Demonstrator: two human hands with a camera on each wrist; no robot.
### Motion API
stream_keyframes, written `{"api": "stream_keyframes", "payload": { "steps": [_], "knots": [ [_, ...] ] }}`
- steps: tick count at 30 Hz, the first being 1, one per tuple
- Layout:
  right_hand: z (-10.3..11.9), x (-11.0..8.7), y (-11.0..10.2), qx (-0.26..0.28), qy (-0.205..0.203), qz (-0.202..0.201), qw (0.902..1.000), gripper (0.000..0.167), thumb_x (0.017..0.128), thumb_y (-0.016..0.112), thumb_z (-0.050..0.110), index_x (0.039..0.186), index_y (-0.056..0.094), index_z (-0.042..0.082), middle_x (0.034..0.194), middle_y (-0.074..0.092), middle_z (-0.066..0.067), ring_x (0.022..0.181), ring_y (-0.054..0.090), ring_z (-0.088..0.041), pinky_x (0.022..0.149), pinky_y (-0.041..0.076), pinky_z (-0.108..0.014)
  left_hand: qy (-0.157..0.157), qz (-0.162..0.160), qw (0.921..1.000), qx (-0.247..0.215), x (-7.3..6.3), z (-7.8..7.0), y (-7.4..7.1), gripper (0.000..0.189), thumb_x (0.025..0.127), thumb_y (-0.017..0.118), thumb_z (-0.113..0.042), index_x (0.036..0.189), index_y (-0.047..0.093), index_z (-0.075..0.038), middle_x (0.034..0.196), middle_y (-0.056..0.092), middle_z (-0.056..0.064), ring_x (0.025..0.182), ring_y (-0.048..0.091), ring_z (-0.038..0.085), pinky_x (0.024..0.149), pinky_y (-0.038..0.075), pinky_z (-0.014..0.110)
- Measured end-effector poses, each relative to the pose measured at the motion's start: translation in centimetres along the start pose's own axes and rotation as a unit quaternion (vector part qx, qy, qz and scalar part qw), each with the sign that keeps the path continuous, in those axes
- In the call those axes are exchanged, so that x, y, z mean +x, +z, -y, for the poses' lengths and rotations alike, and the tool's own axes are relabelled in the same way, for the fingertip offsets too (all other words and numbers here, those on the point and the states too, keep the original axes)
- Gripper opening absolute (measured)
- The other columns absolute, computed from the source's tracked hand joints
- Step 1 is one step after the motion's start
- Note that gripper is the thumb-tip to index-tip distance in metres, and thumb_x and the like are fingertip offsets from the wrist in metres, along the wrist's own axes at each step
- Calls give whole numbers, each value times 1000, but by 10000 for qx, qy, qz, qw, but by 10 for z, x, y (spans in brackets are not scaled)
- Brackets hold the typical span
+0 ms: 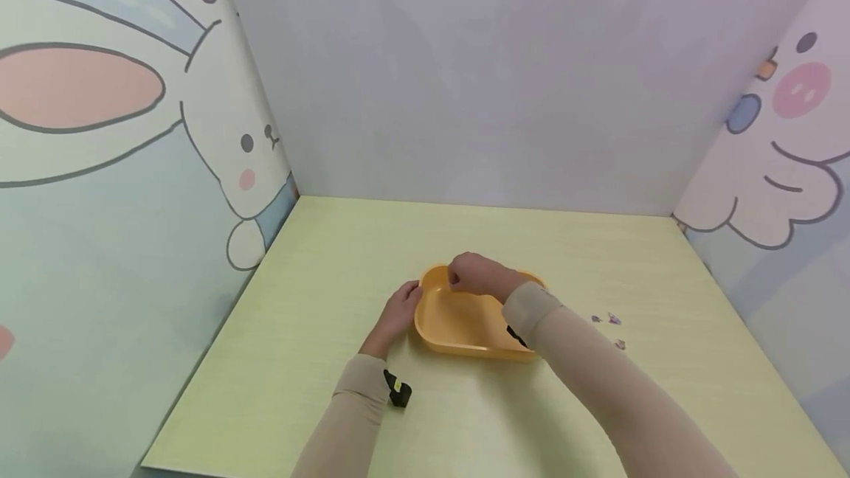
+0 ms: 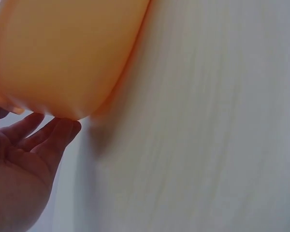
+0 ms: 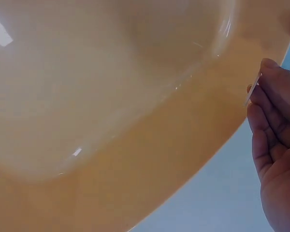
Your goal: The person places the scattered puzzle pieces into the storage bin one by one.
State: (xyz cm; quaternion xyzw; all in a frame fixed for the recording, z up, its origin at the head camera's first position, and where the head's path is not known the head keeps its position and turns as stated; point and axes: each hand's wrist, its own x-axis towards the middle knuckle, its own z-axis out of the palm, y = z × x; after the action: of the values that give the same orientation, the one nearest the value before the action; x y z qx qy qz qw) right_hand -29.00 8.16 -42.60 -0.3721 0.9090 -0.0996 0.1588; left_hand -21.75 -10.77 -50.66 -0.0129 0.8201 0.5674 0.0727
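An orange plastic basin (image 1: 465, 319) with rounded corners rests on the table. My left hand (image 1: 398, 310) holds it at its left end. In the left wrist view, the fingertips (image 2: 70, 126) of that hand press against the basin's outer wall. Over the far left part of the basin, my right hand (image 1: 479, 275) pinches a thin, flat, pale piece (image 3: 252, 91) between thumb and fingers. It shows edge-on by the basin's rim in the right wrist view, so its face is hidden. The head view hides this piece behind the hand.
Several small flat colourful pieces (image 1: 614, 319) lie on the pale yellow table (image 1: 345, 242), right of the basin. A plain wall (image 1: 465, 94) stands at the back, with cartoon-printed walls on both sides. My right forearm (image 1: 598, 375) crosses over the basin's right side.
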Motion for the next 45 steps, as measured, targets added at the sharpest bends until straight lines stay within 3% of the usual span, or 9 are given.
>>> {"api": "stream_keyframes", "payload": {
  "steps": [15, 23, 33, 45],
  "knots": [
    [14, 8, 13, -77, 175, 522, 9985, 14, 93, 66, 8, 79, 64, 11, 72, 55, 3, 65, 48, -13, 62, 43, -27, 167, -41, 9998, 96, 0, 1, 3, 44, 106, 38, -31, 138, 51, -4, 132, 57, 15, 121, 52, 31, 102, 40, 49],
    [12, 18, 24, -402, 74, 531, 9978, 12, 93, 68, 11, 81, 66, 12, 71, 56, 4, 65, 49, -13, 65, 46, -28, 211, -113, 9995, 194, 1, 2, 6, 43, 106, 38, -30, 138, 51, -4, 133, 56, 15, 122, 51, 31, 102, 39, 48],
    [10, 20, 32, -336, -74, 399, 9986, 18, 93, 63, 5, 77, 63, 12, 64, 47, 4, 59, 43, -11, 58, 37, -24, 174, -177, 9994, 240, 1, 4, 8, 43, 106, 38, -31, 137, 52, -5, 133, 56, 14, 121, 52, 29, 102, 40, 48],
    [10, 27, 37, -614, -220, 280, 9975, 29, 89, 61, -1, 65, 54, 15, 58, 39, 5, 55, 38, -11, 55, 31, -23, 148, -257, 9992, 265, 1, 4, 8, 42, 106, 38, -31, 136, 54, -6, 134, 56, 14, 122, 51, 30, 102, 40, 48]
  ]
}}
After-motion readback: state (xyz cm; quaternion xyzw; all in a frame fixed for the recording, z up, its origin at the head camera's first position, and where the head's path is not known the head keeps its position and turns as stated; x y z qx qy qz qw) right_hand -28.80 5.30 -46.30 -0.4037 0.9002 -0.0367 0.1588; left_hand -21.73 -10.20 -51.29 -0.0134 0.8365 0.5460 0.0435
